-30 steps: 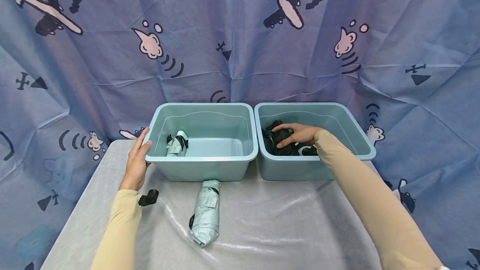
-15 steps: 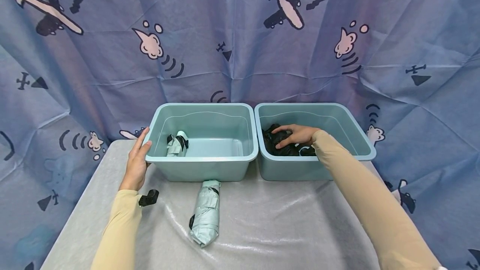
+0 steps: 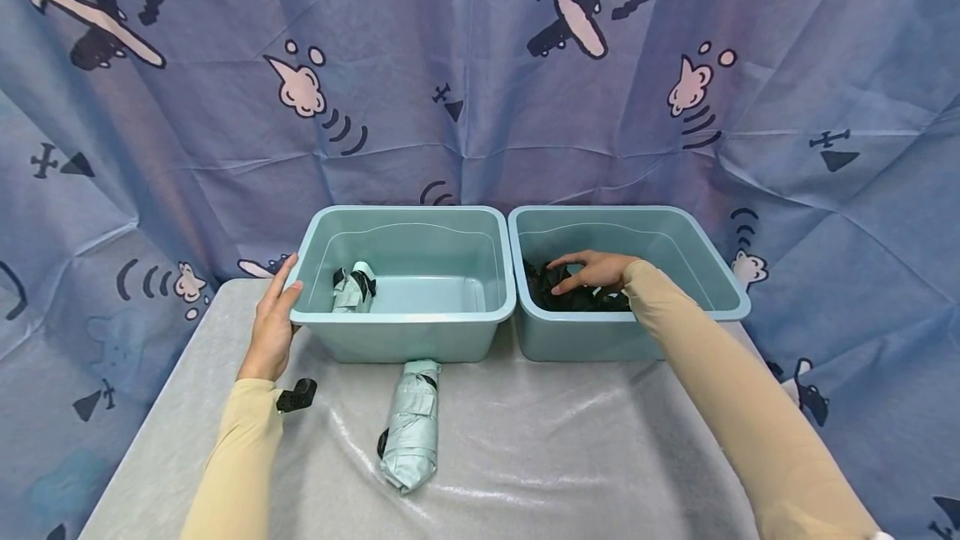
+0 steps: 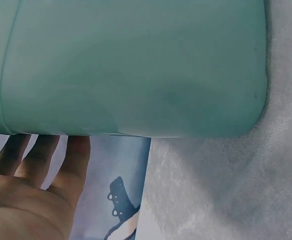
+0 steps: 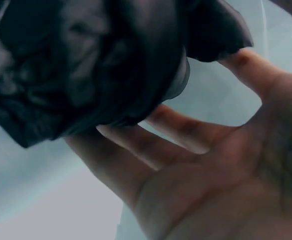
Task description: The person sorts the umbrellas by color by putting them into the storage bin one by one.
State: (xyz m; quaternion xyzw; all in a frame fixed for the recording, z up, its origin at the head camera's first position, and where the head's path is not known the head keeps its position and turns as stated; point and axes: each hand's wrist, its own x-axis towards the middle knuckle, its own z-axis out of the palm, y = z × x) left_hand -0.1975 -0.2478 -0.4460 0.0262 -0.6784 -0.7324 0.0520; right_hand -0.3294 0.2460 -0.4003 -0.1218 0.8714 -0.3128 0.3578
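Observation:
Two teal bins stand side by side at the table's back. My left hand (image 3: pixel 273 319) rests flat against the left bin (image 3: pixel 397 319) at its left front corner, fingers straight; the left wrist view shows those fingers (image 4: pixel 41 155) under the bin wall (image 4: pixel 136 65). A folded mint umbrella (image 3: pixel 351 290) lies inside that bin. My right hand (image 3: pixel 596 269) reaches into the right bin (image 3: pixel 720 273) and holds a folded black umbrella (image 3: pixel 551 290) low inside it. The right wrist view shows the hand (image 5: pixel 200 165) with fingers and thumb on either side of the black bundle (image 5: pixel 81 65).
A second folded mint umbrella (image 3: pixel 412 427) lies on the grey table (image 3: pixel 562 457) in front of the left bin. A small black clip (image 3: pixel 296 397) sits by my left forearm. A blue airplane-print curtain (image 3: pixel 465 65) hangs close behind the bins.
My right hand has sunk lower into the right bin with the black umbrella. The left hand has stayed where it was.

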